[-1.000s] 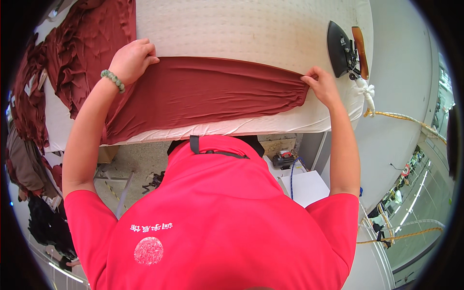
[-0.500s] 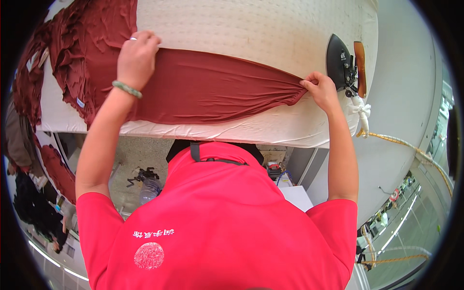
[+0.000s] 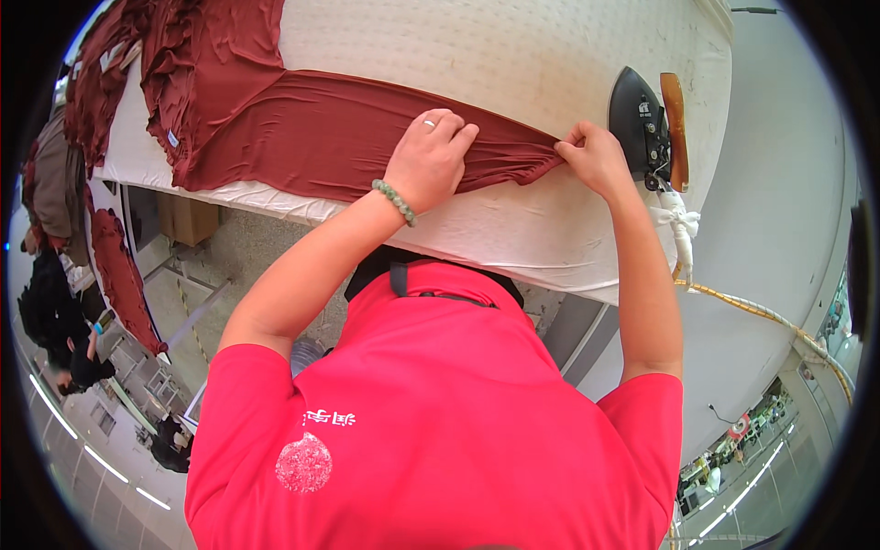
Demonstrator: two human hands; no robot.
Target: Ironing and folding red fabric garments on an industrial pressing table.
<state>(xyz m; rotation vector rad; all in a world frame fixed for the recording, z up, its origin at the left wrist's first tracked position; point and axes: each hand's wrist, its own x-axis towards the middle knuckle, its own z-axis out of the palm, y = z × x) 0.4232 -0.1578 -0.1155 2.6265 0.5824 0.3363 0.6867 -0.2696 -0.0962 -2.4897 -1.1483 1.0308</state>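
A maroon garment (image 3: 321, 128) lies on the pale padded table, with one long sleeve stretched toward the right. My right hand (image 3: 594, 158) pinches the gathered end of that sleeve between thumb and fingers. Over the middle of the sleeve is my left hand (image 3: 429, 160), its fingers curled together against the cloth. Whether they pinch any fabric is hidden beneath them. Creases run from the left hand to the cuff. Just beyond my right hand, a black iron (image 3: 638, 124) with a brown handle (image 3: 675, 128) rests on the table.
The padded table (image 3: 550, 234) has its near edge against my waist. A white-wrapped hose (image 3: 683, 234) leads from the iron to a yellow-and-white cord (image 3: 761, 312) off the right side. More maroon cloth (image 3: 119, 275) hangs at the left, with people (image 3: 55, 312) beyond it.
My left hand has moved right, from the sleeve's upper part to its middle. My right hand keeps its pinch on the cuff. The view has shifted and turned somewhat.
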